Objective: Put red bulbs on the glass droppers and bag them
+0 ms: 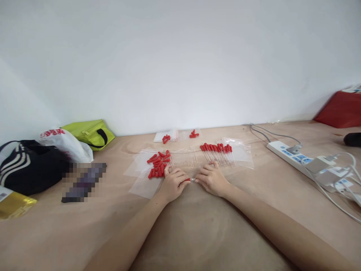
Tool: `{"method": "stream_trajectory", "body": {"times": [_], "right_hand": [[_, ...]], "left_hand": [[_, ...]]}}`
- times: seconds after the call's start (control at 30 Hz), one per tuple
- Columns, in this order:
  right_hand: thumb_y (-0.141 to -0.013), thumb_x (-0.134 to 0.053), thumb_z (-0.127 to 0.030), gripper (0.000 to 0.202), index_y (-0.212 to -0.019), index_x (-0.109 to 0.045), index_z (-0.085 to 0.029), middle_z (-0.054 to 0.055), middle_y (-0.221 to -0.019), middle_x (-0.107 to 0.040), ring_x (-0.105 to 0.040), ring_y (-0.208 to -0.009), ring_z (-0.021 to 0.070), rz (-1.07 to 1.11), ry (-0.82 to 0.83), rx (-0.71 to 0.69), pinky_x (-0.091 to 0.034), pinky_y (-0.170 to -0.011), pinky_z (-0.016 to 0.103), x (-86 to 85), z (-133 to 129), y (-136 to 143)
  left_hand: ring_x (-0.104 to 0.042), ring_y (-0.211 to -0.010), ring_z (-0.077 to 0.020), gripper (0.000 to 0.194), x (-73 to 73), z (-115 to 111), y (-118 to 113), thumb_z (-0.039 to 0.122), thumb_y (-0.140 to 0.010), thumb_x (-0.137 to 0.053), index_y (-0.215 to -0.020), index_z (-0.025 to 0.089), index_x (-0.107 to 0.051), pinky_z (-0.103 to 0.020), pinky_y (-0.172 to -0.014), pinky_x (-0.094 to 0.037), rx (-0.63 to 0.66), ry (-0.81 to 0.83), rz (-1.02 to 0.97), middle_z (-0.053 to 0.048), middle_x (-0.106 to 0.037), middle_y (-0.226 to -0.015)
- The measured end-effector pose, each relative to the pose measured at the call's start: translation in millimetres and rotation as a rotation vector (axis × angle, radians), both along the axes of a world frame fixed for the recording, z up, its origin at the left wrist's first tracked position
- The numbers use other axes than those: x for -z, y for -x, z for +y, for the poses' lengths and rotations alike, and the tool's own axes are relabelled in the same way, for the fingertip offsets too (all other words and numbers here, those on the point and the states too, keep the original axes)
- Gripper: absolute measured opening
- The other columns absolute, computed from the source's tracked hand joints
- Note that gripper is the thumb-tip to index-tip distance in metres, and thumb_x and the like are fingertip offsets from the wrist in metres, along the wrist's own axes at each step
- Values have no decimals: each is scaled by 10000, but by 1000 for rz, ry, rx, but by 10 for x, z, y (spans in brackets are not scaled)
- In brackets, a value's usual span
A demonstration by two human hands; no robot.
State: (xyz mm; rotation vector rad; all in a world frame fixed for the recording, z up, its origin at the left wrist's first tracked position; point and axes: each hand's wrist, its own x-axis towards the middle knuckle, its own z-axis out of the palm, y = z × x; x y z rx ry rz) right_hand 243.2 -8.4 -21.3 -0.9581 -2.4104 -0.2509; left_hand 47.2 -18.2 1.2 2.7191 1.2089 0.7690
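Note:
My left hand (175,183) pinches a red rubber bulb (188,180) between thumb and fingers. From the right, my right hand (211,180) grips a thin clear dropper tube (193,180) whose end meets the bulb; how far it sits inside cannot be made out. Just beyond my left hand lies a heap of loose red bulbs (158,162) on clear plastic bags (143,184). Bare clear tubes (183,157) are laid side by side in the middle. Beyond my right hand is a row of droppers (217,148) with red bulbs on their tubes, partly on another clear bag (244,155).
Small groups of red bulbs (166,139) lie near the wall. To the right are a white power strip (284,150) with chargers, cables and a red bag (340,111). On the left sit a yellow-green bag (90,133), a white plastic bag (66,145) and a black bag (31,165).

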Motion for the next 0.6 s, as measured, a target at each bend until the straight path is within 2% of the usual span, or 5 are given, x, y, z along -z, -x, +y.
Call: {"method": "stream_trajectory", "body": {"times": [0.13, 0.27, 0.4, 0.5, 0.6], "right_hand": [[-860, -413, -262, 269, -717, -627, -184, 48, -728, -603, -463, -771, 164, -77, 19, 109, -186, -755, 352, -75, 36, -10], [-853, -389, -273, 265, -778, -623, -173, 74, -756, -629, -497, -794, 189, 42, 153, 472, -193, -718, 335, -123, 180, 6], [-831, -398, -309, 249, -934, -576, -168, 69, -761, -645, -538, -769, 198, 169, 293, 773, -196, -733, 338, -148, 426, 135], [-816, -401, -276, 230, -927, -563, -156, 97, -805, -649, -552, -775, 211, 186, 358, 874, -197, -745, 350, -149, 586, 252], [-821, -378, -254, 233, -894, -573, -151, 120, -830, -649, -557, -810, 223, 172, 383, 911, -197, -750, 362, -131, 681, 307]], "left_hand": [[-555, -927, -198, 200, 45, 37, 12, 252, -832, -507, -1013, 239, -591, -468, -940, -181, -119, -68, -12, -27, -647, -973], [-513, -1007, -232, 365, 72, 60, 7, 244, -789, -552, -1146, 182, -506, -443, -911, -267, -218, -71, -23, -84, -587, -1078], [-526, -983, -213, 267, 68, 72, -3, 205, -794, -529, -1060, 198, -556, -414, -893, -320, -143, 33, 8, -56, -601, -1046], [-540, -950, -201, 179, 70, 76, 1, 200, -811, -499, -955, 193, -605, -372, -842, -374, -106, 76, -4, -48, -621, -996], [-545, -918, -198, 167, 74, 73, 8, 200, -819, -489, -915, 195, -625, -373, -837, -376, -88, 57, 3, -36, -639, -946]]}}
